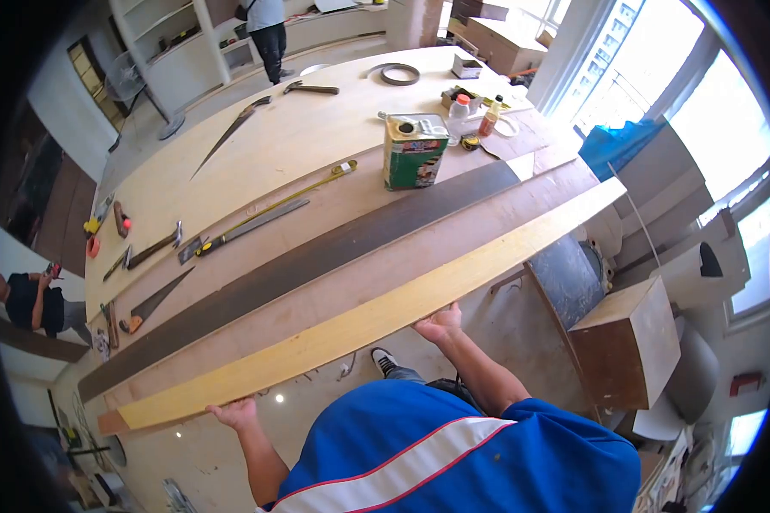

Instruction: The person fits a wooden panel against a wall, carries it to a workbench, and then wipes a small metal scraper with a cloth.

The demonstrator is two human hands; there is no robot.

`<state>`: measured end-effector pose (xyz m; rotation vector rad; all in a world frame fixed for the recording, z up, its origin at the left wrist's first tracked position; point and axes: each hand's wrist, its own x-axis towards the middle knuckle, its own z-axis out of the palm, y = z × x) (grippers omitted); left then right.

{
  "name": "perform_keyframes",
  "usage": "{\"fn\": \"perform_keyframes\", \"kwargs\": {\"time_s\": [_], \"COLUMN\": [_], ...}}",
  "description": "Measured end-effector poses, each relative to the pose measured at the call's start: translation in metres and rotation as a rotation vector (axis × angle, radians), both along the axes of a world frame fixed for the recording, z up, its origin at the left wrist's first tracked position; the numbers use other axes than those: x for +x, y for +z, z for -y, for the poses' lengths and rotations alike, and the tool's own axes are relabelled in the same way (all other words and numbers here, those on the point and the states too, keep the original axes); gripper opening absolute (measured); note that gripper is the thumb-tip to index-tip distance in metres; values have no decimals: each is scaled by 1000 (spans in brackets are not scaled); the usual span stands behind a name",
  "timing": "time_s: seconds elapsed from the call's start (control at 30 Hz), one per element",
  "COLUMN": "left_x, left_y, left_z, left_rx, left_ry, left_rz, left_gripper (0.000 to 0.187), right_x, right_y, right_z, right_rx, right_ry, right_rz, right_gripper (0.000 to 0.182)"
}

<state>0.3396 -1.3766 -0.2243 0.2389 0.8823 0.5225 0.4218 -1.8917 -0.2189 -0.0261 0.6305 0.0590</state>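
A long, pale yellow wooden board (368,316) runs diagonally along the near edge of the worktable. My left hand (235,414) grips its near edge toward the left end, and my right hand (441,324) holds the same edge right of the middle. The fingers of both hands are partly hidden under the board. Behind it, roughly parallel, lies a long dark brown strip (316,258) on the table. A green metal can (415,156) stands just beyond that strip.
On the table (316,132) lie a hand saw (158,299), a long saw (231,132), a claw hammer (312,88), another hammer (156,245), a tape measure (470,142) and a tape roll (399,74). A wooden box (626,344) stands at right. Two other people are farther off.
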Motion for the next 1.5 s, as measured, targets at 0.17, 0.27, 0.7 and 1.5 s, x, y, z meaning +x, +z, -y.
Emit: {"fn": "perform_keyframes", "kwargs": {"time_s": [0.17,0.27,0.7,1.5], "left_x": [-1,1,3,-327], "left_y": [-2,-4,3,-182], "left_z": [-10,-14,-12,46], "left_rx": [-64,-90,-120,624], "left_ry": [-55,-43,-86,-1165], "left_rz": [-108,-99,-62,-920], "left_gripper": [94,100,97,34], "right_x": [14,24,44,-42], "right_y": [-21,-20,-42,-80], "right_z": [0,-1,15,73], "right_rx": [1,-16,-75,-1264], "right_ry": [13,12,295,1156], "right_rz": [9,13,-89,-448], "right_gripper": [79,79,99,65]}}
